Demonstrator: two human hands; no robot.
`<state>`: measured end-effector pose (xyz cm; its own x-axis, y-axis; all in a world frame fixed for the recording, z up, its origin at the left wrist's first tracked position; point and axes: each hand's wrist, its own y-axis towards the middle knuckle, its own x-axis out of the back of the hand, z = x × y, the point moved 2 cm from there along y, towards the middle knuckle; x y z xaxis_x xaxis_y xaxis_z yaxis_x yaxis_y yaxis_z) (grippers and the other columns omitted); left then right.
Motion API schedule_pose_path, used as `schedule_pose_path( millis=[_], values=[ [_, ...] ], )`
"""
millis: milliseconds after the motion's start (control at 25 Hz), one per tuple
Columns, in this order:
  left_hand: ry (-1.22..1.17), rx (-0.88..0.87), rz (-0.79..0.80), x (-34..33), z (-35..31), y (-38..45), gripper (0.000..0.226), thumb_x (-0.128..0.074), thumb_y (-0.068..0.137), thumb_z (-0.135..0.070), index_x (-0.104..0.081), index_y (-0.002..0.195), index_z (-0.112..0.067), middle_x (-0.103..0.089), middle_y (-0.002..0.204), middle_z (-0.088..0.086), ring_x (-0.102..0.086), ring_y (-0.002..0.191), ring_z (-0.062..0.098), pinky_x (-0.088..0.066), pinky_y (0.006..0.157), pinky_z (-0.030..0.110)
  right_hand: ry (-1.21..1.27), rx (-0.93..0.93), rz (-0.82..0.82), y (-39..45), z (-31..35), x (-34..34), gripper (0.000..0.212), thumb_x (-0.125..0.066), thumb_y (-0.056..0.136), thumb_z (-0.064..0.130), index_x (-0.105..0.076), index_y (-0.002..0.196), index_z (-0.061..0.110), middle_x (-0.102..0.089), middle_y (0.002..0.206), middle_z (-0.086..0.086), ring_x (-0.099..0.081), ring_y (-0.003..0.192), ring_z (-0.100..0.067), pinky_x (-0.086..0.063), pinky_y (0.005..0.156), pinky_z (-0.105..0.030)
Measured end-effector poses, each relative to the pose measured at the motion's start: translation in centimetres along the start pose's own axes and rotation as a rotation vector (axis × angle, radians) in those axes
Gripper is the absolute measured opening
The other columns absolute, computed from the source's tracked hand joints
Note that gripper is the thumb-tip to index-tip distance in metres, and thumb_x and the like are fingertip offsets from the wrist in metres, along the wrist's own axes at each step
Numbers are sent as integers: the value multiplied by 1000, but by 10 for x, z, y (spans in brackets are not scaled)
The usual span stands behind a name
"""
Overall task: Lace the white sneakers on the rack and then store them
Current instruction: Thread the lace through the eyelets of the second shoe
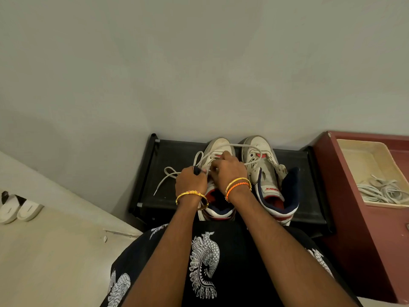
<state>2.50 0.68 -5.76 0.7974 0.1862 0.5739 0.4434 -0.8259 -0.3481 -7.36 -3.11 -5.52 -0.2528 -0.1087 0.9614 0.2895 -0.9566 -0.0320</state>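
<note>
Two white high-top sneakers with navy and red trim stand side by side on the black rack [174, 200], toes toward the wall. My left hand [191, 181] and my right hand [229, 169] are both over the left sneaker [219, 146], pinching its white lace [171, 172] at the eyelets. One lace end trails left across the rack top; a loop arcs over to the right sneaker [264, 165]. The right sneaker's tongue is folded open and no hand touches it. My hands hide the left sneaker's eyelets.
A maroon cabinet [354, 218] stands right of the rack, bearing a cream tray [367, 158] with several loose white laces [380, 191]. A pair of white slip-on shoes [18, 208] sits on the floor at far left. A plain wall rises behind the rack.
</note>
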Motion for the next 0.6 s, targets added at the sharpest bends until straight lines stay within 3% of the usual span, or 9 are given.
schedule_pose_path(
  millis=[80,160,240,280,400,480,600],
  values=[
    [107,-38,-81,-2,-2,-5,25,-49,96,-28,-64,95,-9,-64,93,8,-57,84,21,-39,67,29,259,-144,-171,-3,-11,2,17,-57,88,21,-65,97,8,-48,114,-10,-55,95,-28,-49,79,-36],
    [159,-56,-127,-4,-4,-10,24,-47,97,-28,-63,99,-9,-60,92,5,-52,81,17,-35,65,28,556,-414,-336,-5,-24,6,14,-56,87,15,-62,92,3,-47,114,-13,-55,88,-28,-44,78,-32],
    [176,-54,-145,-3,-5,-13,24,-47,97,-27,-62,101,-9,-59,92,4,-49,80,16,-35,65,28,728,-598,-355,-3,-30,6,13,-52,88,11,-59,93,2,-49,114,-13,-51,85,-25,-37,77,-28],
    [176,-55,-148,-3,-4,-12,24,-47,97,-27,-62,101,-10,-61,95,5,-52,82,17,-36,66,29,763,-605,-321,-1,-30,7,12,-48,89,9,-59,93,3,-53,111,-13,-51,85,-24,-36,75,-26],
    [195,-77,-137,-4,-2,-10,23,-47,97,-27,-62,101,-10,-63,99,8,-59,90,23,-38,67,30,779,-327,-184,3,-23,14,30,-40,82,-3,-61,71,15,-62,83,-4,-52,76,-16,-36,73,-25],
    [200,-88,-135,-7,-2,-10,24,-46,97,-27,-62,102,-10,-63,101,8,-59,92,24,-38,67,30,709,-116,-87,-1,-18,21,30,-40,78,6,-58,57,19,-61,70,0,-54,80,-19,-44,77,-33],
    [201,-87,-124,-9,-3,-9,24,-46,97,-25,-62,104,-8,-62,105,10,-58,96,26,-39,70,32,419,17,57,-11,-10,23,27,-41,81,32,-64,78,19,-65,85,-4,-50,98,-24,-43,86,-39]
  ],
)
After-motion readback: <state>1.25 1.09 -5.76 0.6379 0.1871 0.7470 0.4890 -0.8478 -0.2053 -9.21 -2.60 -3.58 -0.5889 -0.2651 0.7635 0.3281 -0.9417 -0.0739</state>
